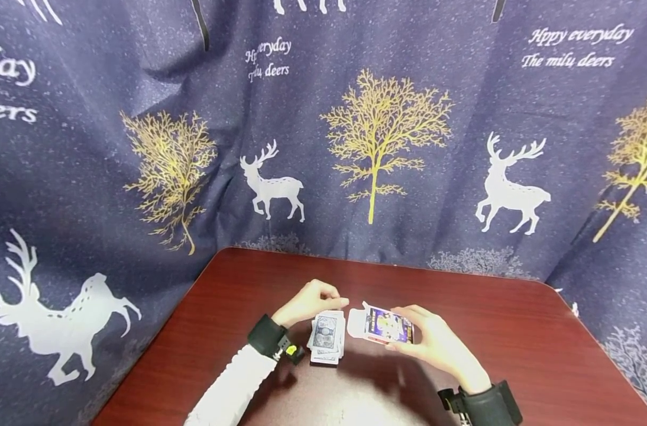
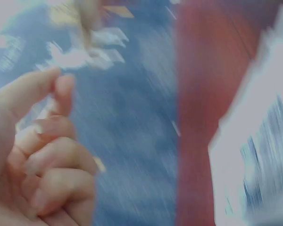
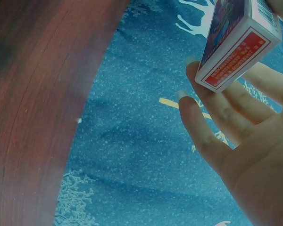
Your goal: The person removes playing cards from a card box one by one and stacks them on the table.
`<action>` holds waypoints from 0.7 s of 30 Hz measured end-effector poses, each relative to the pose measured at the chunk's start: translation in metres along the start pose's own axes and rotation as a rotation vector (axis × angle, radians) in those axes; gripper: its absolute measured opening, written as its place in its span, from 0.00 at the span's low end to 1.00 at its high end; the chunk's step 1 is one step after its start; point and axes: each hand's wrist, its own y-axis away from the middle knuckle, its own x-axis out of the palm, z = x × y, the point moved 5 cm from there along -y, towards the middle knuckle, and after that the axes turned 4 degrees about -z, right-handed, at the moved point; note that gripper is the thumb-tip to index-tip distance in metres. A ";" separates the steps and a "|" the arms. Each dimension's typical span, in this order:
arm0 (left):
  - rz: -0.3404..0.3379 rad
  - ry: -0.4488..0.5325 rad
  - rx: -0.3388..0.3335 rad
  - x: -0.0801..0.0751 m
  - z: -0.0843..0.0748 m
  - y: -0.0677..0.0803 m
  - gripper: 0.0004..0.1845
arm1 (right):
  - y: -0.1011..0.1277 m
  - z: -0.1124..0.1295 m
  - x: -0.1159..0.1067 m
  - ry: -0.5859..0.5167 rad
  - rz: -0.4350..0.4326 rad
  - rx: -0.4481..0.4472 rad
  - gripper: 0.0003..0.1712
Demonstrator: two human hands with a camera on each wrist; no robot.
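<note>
Right hand: your right hand (image 1: 435, 343) gripped the card box (image 1: 384, 325) just above the worktop (image 1: 515, 343), fingers curled under it and thumb on the far side; the right wrist view showed the fingers (image 3: 217, 117) supporting the box's (image 3: 236, 52) red-bordered end.
Card box: it lay roughly flat in your grasp with its purple printed face upward and its white flap (image 1: 355, 322) open toward the cards.
Left hand: your left hand (image 1: 310, 302) hovered over the far end of the card pile (image 1: 326, 337), fingers curled. The left wrist view was badly blurred, so you probably held nothing between thumb and fingers (image 2: 52, 155), though I could not tell for sure.
Card pile: the loose stack sat face down on the worktop, slightly fanned, just to the left of the box's open flap.
Sleeve: your white sleeve (image 1: 233, 384) ended in a dark wrist strap (image 1: 265, 337).
Backdrop: a dark blue cloth (image 1: 355, 148) with white deer and gold trees hung behind the worktop.
</note>
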 end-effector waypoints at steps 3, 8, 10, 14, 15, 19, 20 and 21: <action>0.074 0.018 -0.005 0.007 -0.024 0.007 0.09 | 0.000 0.000 0.002 -0.005 0.001 -0.002 0.33; 0.080 -0.011 -0.075 0.016 -0.034 0.012 0.08 | -0.001 0.002 0.005 -0.011 0.012 -0.005 0.33; 0.070 0.007 -0.105 0.019 -0.032 0.013 0.08 | -0.002 0.003 0.006 -0.014 0.014 -0.007 0.33; 0.059 0.079 -0.151 0.027 -0.028 0.015 0.09 | -0.002 0.004 0.007 -0.014 0.009 -0.012 0.33; 0.058 0.102 -0.158 0.029 -0.028 0.015 0.09 | -0.002 0.004 0.006 -0.014 0.007 -0.016 0.33; 0.060 0.205 -0.176 0.037 -0.028 0.016 0.09 | -0.002 0.004 0.005 0.001 0.000 -0.034 0.32; 0.054 0.223 -0.181 0.038 -0.028 0.016 0.08 | -0.003 0.004 0.004 0.007 -0.002 -0.039 0.32; 0.045 0.238 -0.189 0.039 -0.029 0.017 0.08 | -0.003 0.004 0.004 0.012 -0.002 -0.041 0.32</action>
